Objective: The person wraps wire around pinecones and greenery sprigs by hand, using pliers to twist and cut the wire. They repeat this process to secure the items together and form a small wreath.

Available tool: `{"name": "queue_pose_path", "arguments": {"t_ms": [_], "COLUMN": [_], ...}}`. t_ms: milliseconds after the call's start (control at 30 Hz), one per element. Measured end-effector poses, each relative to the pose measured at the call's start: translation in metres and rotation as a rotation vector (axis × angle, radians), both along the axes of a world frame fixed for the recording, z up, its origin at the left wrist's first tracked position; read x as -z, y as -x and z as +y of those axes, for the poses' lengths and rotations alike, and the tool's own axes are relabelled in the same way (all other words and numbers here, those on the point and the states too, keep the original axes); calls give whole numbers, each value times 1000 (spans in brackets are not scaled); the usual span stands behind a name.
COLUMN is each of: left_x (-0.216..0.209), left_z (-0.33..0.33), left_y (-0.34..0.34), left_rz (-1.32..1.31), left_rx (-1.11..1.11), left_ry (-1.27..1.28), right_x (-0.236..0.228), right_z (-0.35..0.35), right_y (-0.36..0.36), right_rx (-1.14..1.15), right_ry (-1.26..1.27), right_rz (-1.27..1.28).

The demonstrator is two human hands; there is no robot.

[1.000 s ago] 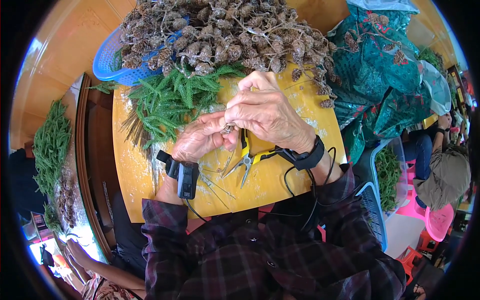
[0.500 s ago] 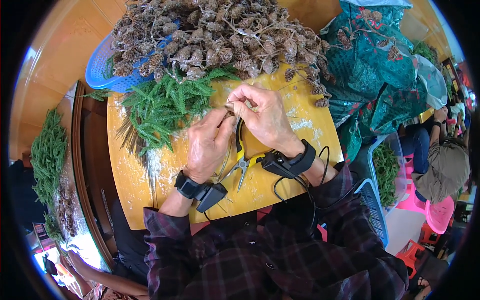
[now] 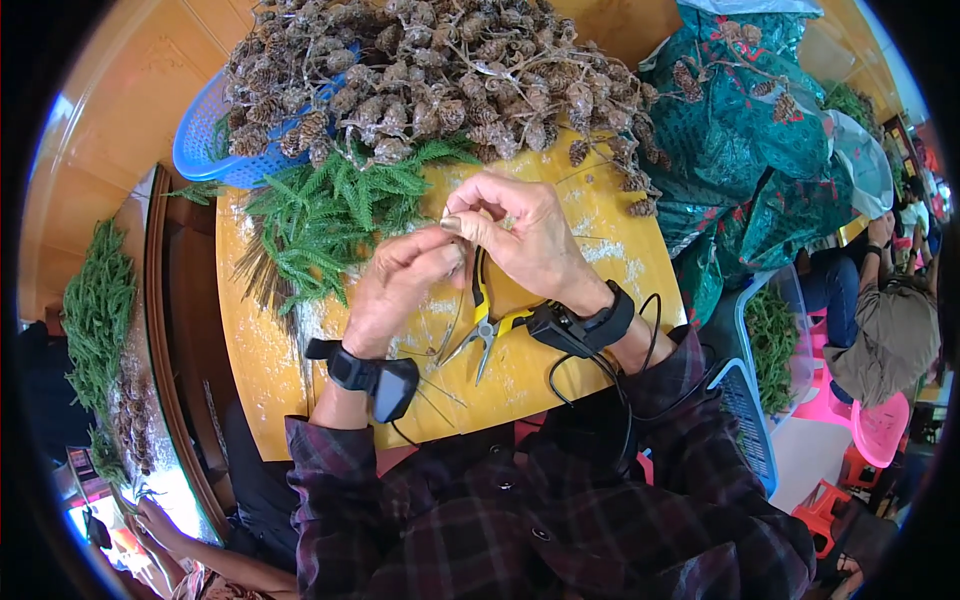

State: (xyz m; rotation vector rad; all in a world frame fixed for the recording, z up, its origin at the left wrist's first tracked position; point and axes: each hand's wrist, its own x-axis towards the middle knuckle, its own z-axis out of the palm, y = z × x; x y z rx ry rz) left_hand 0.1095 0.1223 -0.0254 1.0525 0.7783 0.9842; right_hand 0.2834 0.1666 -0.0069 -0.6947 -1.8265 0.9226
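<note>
Over the yellow table (image 3: 610, 300), my left hand (image 3: 400, 285) and my right hand (image 3: 525, 235) meet fingertip to fingertip. Both are closed in a pinch. Whatever lies between the fingers is too small and hidden to name. Just below my right hand lies a pair of yellow-and-black pliers (image 3: 485, 328), its jaws apart. Thin stems (image 3: 440, 392) are scattered beside it, near my left wrist. A bundle of green artificial sprigs (image 3: 335, 205) lies beyond my left hand, and a large heap of brown pine cones (image 3: 430, 85) covers the far side.
At the far left a blue plastic basket (image 3: 195, 140) sits under the cones. A green plastic bag (image 3: 730, 150) stands at the right, above a tub of greenery (image 3: 772, 350). More sprigs (image 3: 98, 310) rest on a left-hand surface. Another person (image 3: 885, 315) sits at the right.
My left hand has turned and shifted slightly left, its wrist moving away from the pliers. My right hand's fingertips have moved slightly left. The pliers stay put.
</note>
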Motion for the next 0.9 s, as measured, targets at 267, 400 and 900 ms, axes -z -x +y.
{"name": "queue_pose_path", "arguments": {"t_ms": [267, 400, 900], "left_x": [5, 3, -19], "left_z": [4, 3, -2], "left_y": [-2, -1, -8], "left_rz": [248, 234, 552], "left_rx": [-334, -370, -527], "left_ry": [-298, -305, -588], "right_x": [-7, -10, 13], "right_z": [11, 8, 8], "right_y": [-7, 2, 3], "right_rx": [-216, -200, -286], "right_ry": [763, 564, 526], "right_rz": [152, 141, 160]}}
